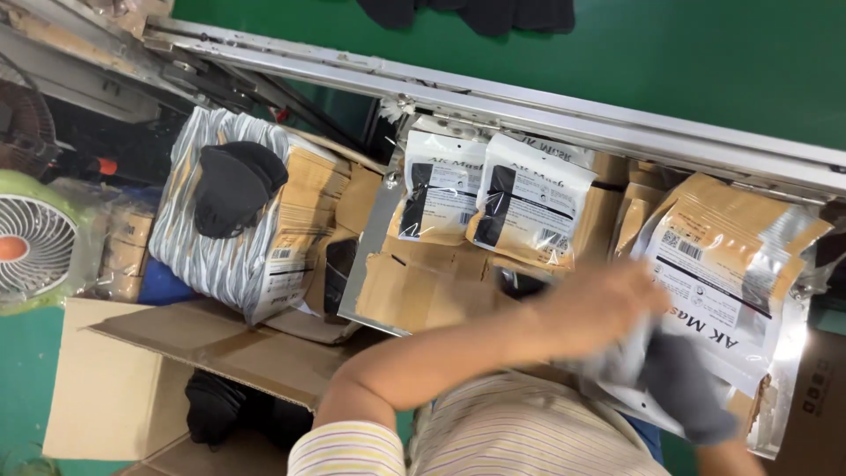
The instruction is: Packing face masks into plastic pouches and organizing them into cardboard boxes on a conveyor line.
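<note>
Head view looks straight down at a packing spot. The left hand (608, 304) reaches across to the right and sits on a dark grey mask (683, 388) that's going at the mouth of a glossy printed pouch (723, 291), a kraft-and-white bag with a clear window. Everything there is motion-blurred, so I honestly can't tell if the fingers are pinching the mask or just pressing on it. The right hand is barely in shot, only a bit of forearm at the bottom edge near the pouch, so no call on its grip either.

Handling-wise, my guess: the mask is soft, floppy fabric, weighs next to nothing, folds on itself, so best pinched at a folded edge. The pouch looks slick and crinkly, light, a bit stiff at the seams; hold it by the open lip or a side seam, since the film probably slides.

The left arm is bent at the elbow, forearm running up and right across the body, striped sleeve (352, 445) at the shoulder.

Around it: more filled pouches (493, 194) standing in a row, a black mask stack (231, 187) on a striped bundle (207, 238), an open cardboard box (115, 388), a small fan (35, 247).
</note>
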